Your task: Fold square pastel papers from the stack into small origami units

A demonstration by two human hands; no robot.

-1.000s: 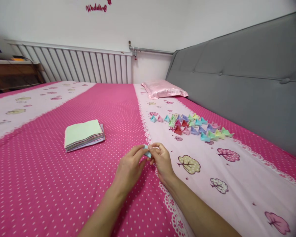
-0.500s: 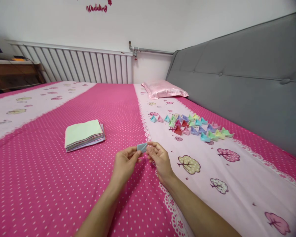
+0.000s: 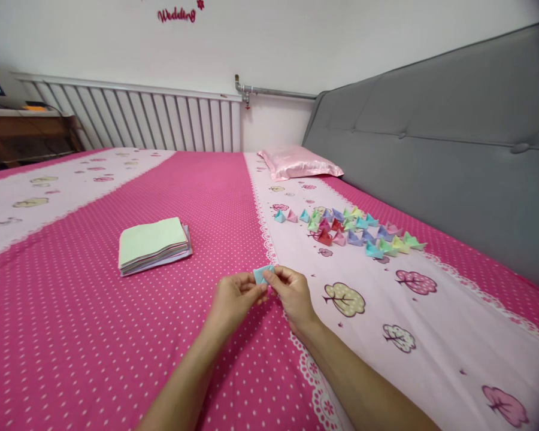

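A small folded piece of light blue paper is held up above the bed between both hands. My left hand pinches its left side between thumb and fingers. My right hand grips its right side, the thumb lying across the front face. To the right, several folded paper boats in blue, green, pink, red, purple and yellow stand grouped on the pale band of the bedspread. A stack of coloured paper, pale green on top, lies to the left of my hands.
The pink dotted bedspread spreads beneath everything. A pink pillow lies at the far side, by the grey padded headboard. Along the back wall runs a white radiator with a pipe. A wooden desk stands far left.
Both hands have shifted slightly right and down with the blue paper. The right thumb now lies further over its front face. The boats and the paper stack have stayed put.
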